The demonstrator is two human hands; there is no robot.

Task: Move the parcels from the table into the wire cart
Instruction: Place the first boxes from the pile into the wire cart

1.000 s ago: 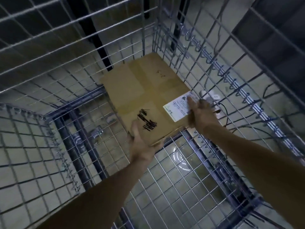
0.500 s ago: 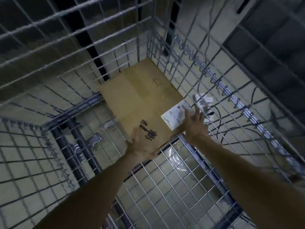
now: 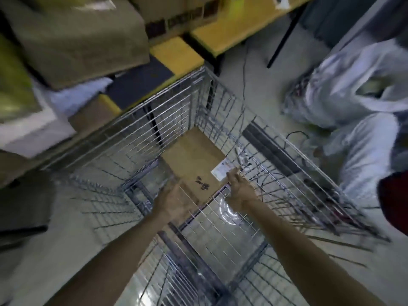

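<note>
A flat brown cardboard parcel (image 3: 192, 160) with a white label and black scribble lies on the floor of the wire cart (image 3: 136, 129), in its far corner. My left hand (image 3: 174, 200) hovers above the parcel's near edge, fingers spread, holding nothing. My right hand (image 3: 237, 184) is beside the label corner with relaxed fingers, apart from the box. Several more parcels sit on the yellow table (image 3: 176, 54) at the upper left, among them a large brown box (image 3: 77, 38).
A person in white clothes (image 3: 357, 102) crouches on the floor right of the cart, amid cables. A white box (image 3: 33, 129) sits at the table's left edge. Another yellow table (image 3: 238, 25) stands at the top. The view is motion-blurred.
Both hands have let go of the parcel, which now lies in the cart's corner. My head has lifted, so the table and the crouching person came into view.
</note>
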